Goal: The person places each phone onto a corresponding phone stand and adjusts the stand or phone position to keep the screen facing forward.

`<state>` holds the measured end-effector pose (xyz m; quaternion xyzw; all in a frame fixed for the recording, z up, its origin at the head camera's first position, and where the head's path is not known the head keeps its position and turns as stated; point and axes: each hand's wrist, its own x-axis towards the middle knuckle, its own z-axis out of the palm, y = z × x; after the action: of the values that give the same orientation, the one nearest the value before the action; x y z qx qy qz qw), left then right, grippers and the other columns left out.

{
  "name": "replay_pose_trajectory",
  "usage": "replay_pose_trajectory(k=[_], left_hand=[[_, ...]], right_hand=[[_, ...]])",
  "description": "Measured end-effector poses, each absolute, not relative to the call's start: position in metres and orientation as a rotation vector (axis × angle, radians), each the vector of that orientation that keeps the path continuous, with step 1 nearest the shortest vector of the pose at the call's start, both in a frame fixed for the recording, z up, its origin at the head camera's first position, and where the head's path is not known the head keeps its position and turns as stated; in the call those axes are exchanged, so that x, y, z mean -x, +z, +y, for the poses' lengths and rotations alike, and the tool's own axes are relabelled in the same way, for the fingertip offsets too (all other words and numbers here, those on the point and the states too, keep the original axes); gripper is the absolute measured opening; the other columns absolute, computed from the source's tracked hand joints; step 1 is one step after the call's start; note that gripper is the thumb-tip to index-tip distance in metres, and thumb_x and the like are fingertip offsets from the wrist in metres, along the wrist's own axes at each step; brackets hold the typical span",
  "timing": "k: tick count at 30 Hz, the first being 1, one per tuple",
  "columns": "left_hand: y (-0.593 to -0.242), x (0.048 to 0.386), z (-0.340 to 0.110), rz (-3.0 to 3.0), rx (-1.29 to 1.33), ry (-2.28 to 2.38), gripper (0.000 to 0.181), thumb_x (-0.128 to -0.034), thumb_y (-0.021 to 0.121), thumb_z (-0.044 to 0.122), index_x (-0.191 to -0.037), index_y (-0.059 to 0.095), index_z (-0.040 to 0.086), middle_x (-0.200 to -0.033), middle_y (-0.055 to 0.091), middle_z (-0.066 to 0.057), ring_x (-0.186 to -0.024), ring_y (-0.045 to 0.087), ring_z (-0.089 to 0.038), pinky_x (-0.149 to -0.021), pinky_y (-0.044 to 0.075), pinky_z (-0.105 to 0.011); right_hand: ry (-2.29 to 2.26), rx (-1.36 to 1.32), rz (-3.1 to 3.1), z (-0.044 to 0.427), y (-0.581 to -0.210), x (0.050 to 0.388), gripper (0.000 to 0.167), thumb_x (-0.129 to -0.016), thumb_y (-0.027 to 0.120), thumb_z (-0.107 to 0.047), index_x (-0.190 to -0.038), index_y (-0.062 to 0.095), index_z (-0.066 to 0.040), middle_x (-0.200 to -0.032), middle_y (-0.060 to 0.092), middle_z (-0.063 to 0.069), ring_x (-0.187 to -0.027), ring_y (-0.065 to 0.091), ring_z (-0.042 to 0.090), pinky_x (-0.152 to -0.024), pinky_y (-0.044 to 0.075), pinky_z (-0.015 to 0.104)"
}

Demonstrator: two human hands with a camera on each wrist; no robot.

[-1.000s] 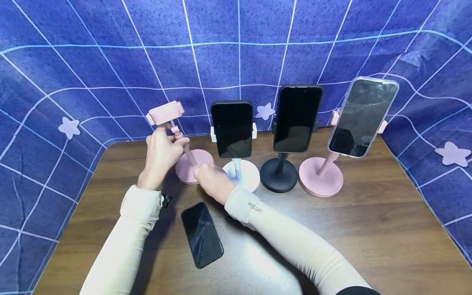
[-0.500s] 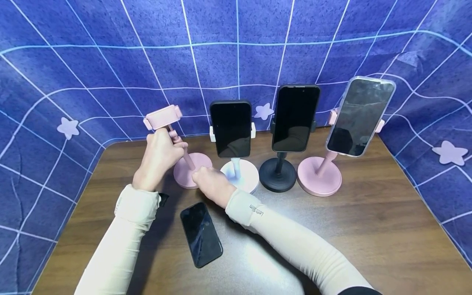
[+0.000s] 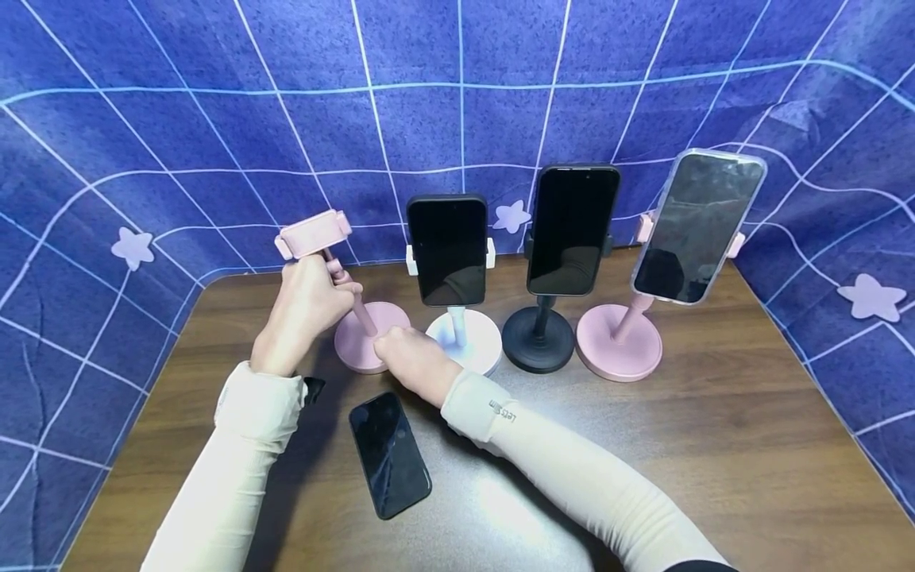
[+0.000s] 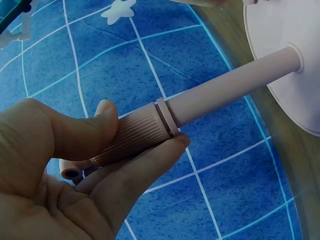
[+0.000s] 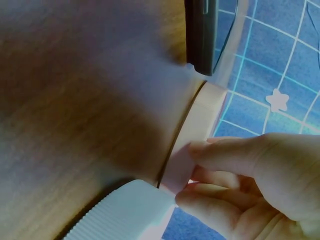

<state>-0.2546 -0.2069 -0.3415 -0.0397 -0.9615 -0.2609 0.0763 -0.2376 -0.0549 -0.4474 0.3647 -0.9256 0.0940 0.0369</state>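
At the left of the table a pink phone stand [image 3: 372, 327] tilts, its holder holding no phone. My left hand [image 3: 303, 310] grips its neck just below the holder. In the left wrist view, thumb and fingers close round the ribbed collar [image 4: 132, 134], and the plain pole [image 4: 235, 87] runs on to the round base [image 4: 287, 30]. Down at that base my right hand [image 3: 415, 357] holds the near right edge. The right wrist view shows the thumb and fingers pinching the pink rim [image 5: 177, 167]. A dark phone [image 3: 390, 455] lies flat nearer me.
Three stands holding phones line up to the right: a white stand [image 3: 468, 342], a black stand [image 3: 539, 342] and another pink stand [image 3: 620, 345]. The white one stands close beside my right hand. Blue grid-patterned cloth [image 3: 286, 127] rises behind the wooden table [image 3: 715, 445].
The held pink stand has shifted slightly toward me and left, and its holder sits lower in view. Both hands keep their grip. The flat phone and other stands stay put.
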Motion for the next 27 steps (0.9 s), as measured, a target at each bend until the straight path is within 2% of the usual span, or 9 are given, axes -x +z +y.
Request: replay_pose_trajectory(k=[11,16,22,27], left_hand=[[-0.350,0.243,-0.205,-2.802,0.118,-0.814,0.018,-0.0864,0.075,0.011,-0.084,0.057,0.009,-0.078,0.058,-0.003,-0.079,0.058,-0.029,-0.080,0.048,-0.041],[-0.356,0.234,-0.204,-2.778,0.085,-0.812,0.019,-0.0873,0.074,0.012,-0.082,0.056,0.012,-0.074,0.058,-0.001,-0.076,0.057,-0.027,-0.077,0.048,-0.040],[-0.363,0.228,-0.201,-2.727,0.095,-0.791,0.018,-0.0889,0.076,0.016,-0.078,0.063,0.012,-0.069,0.068,-0.002,-0.070,0.060,-0.027,-0.070,0.049,-0.040],[-0.364,0.223,-0.199,-2.713,0.078,-0.791,0.016,-0.0889,0.074,0.016,-0.077,0.065,0.011,-0.068,0.070,-0.003,-0.070,0.060,-0.029,-0.071,0.049,-0.042]], right_hand=[[0.211,-1.163,-2.816,-0.047,-0.449,0.231,0.021,-0.101,0.057,-0.003,-0.093,0.074,-0.012,-0.093,0.074,0.006,-0.083,0.073,0.018,-0.068,0.060,0.031],[0.178,-1.170,-2.794,-0.044,-0.451,0.225,0.018,-0.100,0.059,-0.003,-0.095,0.074,-0.012,-0.094,0.074,0.007,-0.086,0.074,0.019,-0.071,0.061,0.033],[0.204,-1.158,-2.751,-0.038,-0.452,0.219,0.015,-0.097,0.064,-0.003,-0.090,0.074,-0.012,-0.089,0.074,0.006,-0.080,0.074,0.021,-0.064,0.060,0.034],[0.187,-1.143,-2.700,-0.034,-0.454,0.214,0.016,-0.094,0.065,-0.004,-0.085,0.073,-0.014,-0.084,0.073,0.005,-0.075,0.073,0.020,-0.059,0.058,0.033]])
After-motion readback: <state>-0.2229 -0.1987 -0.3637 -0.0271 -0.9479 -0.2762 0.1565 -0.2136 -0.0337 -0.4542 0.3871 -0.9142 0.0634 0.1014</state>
